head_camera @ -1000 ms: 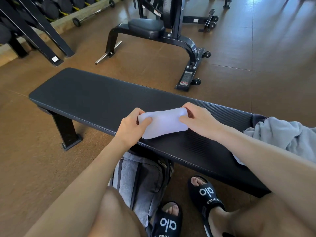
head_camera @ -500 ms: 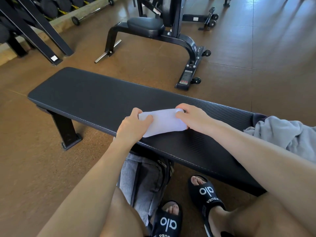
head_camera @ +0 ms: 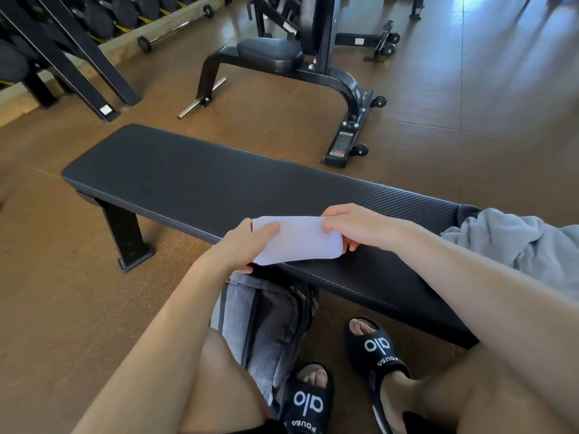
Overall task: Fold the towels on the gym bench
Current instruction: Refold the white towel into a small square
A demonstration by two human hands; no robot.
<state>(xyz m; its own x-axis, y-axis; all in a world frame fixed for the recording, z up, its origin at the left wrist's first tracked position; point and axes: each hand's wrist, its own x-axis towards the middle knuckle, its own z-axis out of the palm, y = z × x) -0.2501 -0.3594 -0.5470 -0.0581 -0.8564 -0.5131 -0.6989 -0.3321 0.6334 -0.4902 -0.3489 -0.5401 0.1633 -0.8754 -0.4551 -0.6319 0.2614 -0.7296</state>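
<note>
Now white towel (head_camera: 296, 242) folded compact, smooth, pinched both ends.

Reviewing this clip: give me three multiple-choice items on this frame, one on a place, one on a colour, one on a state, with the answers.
1. Where does the grey cloth heap lie?
A. on the bench's right end
B. on the floor by the rack
C. in the backpack

2. What colour is the folded towel?
A. black
B. white
C. red

3. How is the towel held?
A. by the left hand alone
B. by no hand
C. by both hands, one at each end

Answers: 1 A, it lies on the bench at the right. 2 B, it shows white against the black pad. 3 C, the left hand and right hand pinch opposite ends.
</note>
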